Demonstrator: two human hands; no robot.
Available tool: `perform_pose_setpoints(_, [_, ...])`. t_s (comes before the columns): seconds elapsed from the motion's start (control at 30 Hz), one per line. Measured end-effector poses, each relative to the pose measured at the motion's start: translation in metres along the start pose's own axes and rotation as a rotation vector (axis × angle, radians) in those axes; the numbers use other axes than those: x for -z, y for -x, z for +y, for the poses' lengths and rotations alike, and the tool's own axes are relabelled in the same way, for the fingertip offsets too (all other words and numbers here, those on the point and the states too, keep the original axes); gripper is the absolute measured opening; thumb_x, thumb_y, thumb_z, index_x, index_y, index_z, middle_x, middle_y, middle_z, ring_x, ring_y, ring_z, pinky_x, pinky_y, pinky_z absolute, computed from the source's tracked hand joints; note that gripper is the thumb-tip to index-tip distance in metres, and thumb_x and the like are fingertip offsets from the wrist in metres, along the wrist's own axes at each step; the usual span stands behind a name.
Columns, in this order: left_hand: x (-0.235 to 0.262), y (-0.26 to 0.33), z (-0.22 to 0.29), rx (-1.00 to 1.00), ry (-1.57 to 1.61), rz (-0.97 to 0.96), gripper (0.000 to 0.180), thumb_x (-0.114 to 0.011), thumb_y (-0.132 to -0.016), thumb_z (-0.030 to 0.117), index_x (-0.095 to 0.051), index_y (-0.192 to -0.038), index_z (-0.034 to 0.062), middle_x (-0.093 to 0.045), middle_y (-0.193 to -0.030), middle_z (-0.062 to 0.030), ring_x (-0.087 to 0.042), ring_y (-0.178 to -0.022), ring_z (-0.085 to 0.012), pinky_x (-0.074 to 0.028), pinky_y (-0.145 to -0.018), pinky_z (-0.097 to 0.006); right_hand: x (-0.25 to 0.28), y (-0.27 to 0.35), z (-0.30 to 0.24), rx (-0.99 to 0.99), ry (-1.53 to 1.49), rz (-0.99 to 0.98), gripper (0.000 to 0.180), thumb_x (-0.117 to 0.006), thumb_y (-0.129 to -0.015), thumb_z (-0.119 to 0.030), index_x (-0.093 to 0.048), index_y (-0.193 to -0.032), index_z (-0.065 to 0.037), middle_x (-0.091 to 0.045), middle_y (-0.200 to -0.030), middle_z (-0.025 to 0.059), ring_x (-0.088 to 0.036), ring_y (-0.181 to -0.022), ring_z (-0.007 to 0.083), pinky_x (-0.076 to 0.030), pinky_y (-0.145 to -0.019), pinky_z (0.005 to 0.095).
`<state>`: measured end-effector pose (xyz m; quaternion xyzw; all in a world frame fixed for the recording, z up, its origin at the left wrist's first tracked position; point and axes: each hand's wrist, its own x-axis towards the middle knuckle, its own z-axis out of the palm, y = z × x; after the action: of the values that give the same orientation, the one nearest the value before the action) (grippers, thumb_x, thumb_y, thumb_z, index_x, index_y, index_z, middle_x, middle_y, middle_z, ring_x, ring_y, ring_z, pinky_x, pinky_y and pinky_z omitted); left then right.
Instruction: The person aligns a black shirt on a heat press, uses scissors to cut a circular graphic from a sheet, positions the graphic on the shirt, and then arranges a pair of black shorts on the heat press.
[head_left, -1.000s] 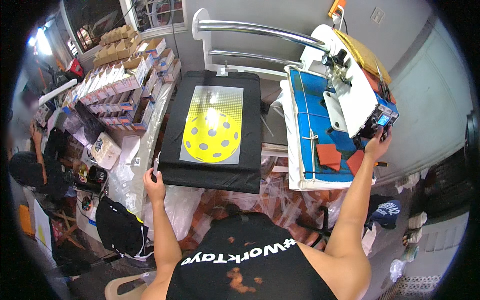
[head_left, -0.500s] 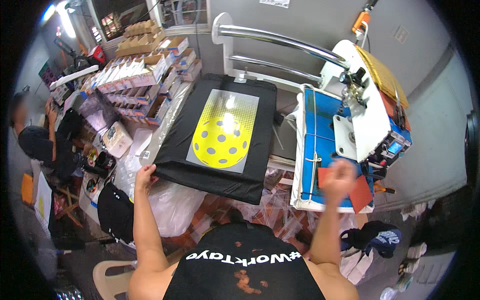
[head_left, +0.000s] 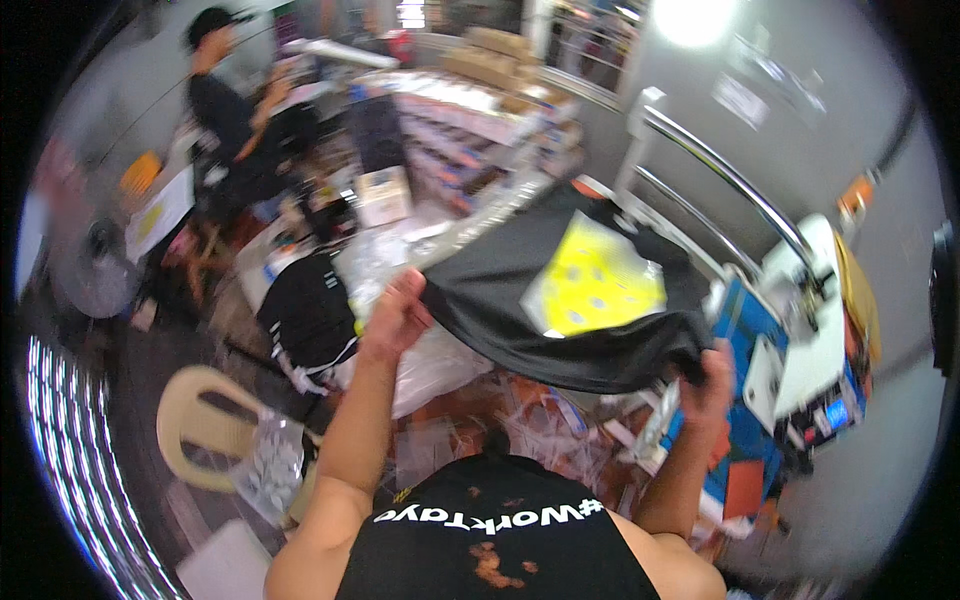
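Both hands grip a limp black T-shirt (head_left: 560,310), lifted in the air in front of the person: the left hand (head_left: 398,318) pinches one soft edge, the right hand (head_left: 708,372) is fisted around the other. A glossy yellow round print (head_left: 595,285) creases across the sagging cloth.

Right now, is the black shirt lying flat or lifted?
Lifted: both hands, left hand and right hand, hold the black shirt sagging in the air.

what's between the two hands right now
The black shirt with a yellow print spans the gap: the left hand grips one edge, the right hand the other. The head view shows it.
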<state>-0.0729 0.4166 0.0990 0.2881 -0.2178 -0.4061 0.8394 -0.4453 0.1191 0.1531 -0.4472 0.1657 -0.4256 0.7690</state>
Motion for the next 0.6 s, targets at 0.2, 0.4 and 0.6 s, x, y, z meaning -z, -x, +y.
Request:
perform_pose_setpoints(0.2, [0.002,0.203,0.043,-0.148,0.263,0.171,0.04,-0.064,-0.099,0.028,-0.054,-0.131,0.0065,-0.065,-0.126,-0.0143,-0.065,-0.116,-0.0307,-0.05,-0.104,-0.055,-0.189,-0.024,-0.041,0.135,0.224,0.038,0.057,-0.069,-0.089,-0.019,-0.053,-0.141,-0.003,-0.063,-0.127,0.0148,-0.062,-0.115,0.0293,-0.048,-0.103,0.0446])
perform_pose_setpoints(0.4, [0.003,0.487,0.214,-1.341,-0.082,0.462,0.047,-0.059,-0.099,0.032,-0.054,-0.133,-0.0007,-0.058,-0.136,-0.0202,-0.057,-0.125,-0.0352,-0.044,-0.11,-0.05,-0.429,0.062,0.058,-0.326,-0.176,-1.038,0.056,-0.065,-0.092,-0.012,-0.048,-0.144,0.001,-0.06,-0.135,0.0211,-0.058,-0.125,0.0326,-0.044,-0.109,0.0494])
perform_pose_setpoints(0.6, [-0.11,0.771,0.251,-1.875,-0.364,1.044,0.029,-0.051,-0.1,0.019,-0.062,-0.119,-0.0013,-0.067,-0.125,-0.0194,-0.062,-0.118,-0.0338,-0.046,-0.105,-0.051,-0.593,0.297,0.207,-1.059,-0.263,-1.398,0.008,-0.065,-0.085,-0.005,-0.067,-0.093,-0.007,-0.068,-0.102,0.0091,-0.063,-0.102,0.0259,-0.048,-0.1,0.0461])
